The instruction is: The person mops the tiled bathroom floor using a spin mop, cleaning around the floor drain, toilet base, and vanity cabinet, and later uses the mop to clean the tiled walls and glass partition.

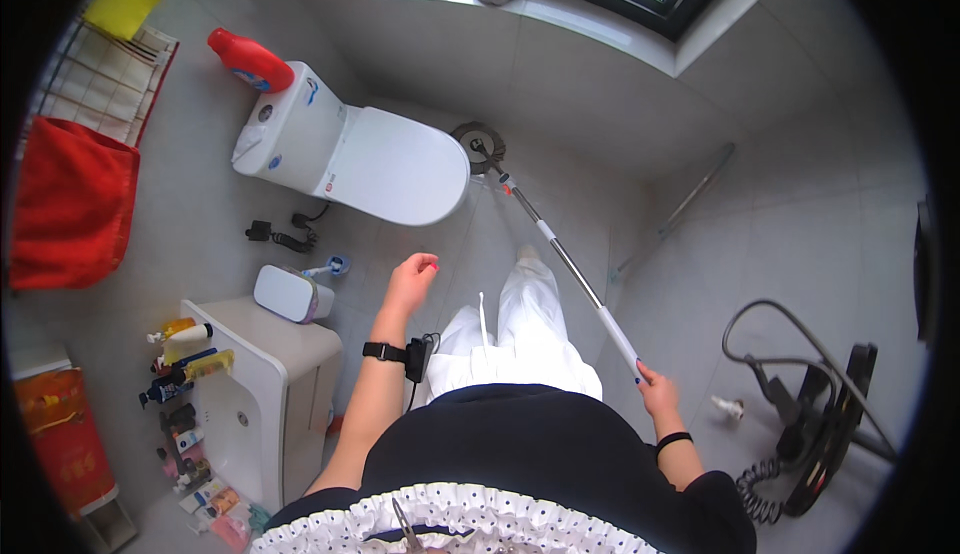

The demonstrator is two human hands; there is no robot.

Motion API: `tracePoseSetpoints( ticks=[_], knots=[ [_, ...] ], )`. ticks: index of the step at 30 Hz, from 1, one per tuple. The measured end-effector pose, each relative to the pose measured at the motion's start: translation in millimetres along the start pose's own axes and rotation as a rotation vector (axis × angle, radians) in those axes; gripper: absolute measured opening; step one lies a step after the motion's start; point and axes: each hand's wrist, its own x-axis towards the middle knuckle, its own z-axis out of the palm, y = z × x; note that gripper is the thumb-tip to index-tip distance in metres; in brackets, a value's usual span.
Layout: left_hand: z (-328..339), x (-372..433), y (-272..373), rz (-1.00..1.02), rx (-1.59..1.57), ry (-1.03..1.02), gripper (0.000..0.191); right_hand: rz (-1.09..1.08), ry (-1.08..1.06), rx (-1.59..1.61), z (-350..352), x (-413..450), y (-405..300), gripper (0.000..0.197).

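My right hand [658, 392] is wrapped around the handle's near end on a long-handled mop [564, 252] with white and metal sections. The handle slants away to a round grey mop head [493, 137] on the tiled floor, just past the front of the toilet's closed lid [405, 167]. My left hand [412, 281] hangs in the air between the toilet and my legs, fingers curled. A small pink-red spot shows at its fingertips; whether that is a nail or a held thing I cannot tell.
A red bottle [255, 64] lies on the toilet tank [289, 122]. To the left are a white bin [289, 293], a toilet brush [330, 266] and a washbasin [244, 396] with several bottles. A shower set with coiled hose [761, 488] hangs at right; a glass panel edge [694, 192] stands ahead.
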Motion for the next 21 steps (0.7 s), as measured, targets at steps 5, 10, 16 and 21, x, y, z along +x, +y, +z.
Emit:
tracePoseSetpoints(
  ticks=[5,10,16,21],
  knots=[
    [18,-30,-6,0.026,0.088,-0.101,0.028,0.259,-0.109,0.217,5,-108,-16,0.047],
    [80,-54,22,0.151,0.332,-0.241,0.029,0.312,-0.230,0.435,-53,-164,-58,0.057],
    [218,-124,58,0.690,0.584,-0.647,0.069,-0.044,-0.236,0.521,-53,-198,-25,0.072],
    [320,-198,46,0.993,0.706,-0.750,0.079,0.029,-0.345,0.529,-87,-240,30,0.074]
  ],
)
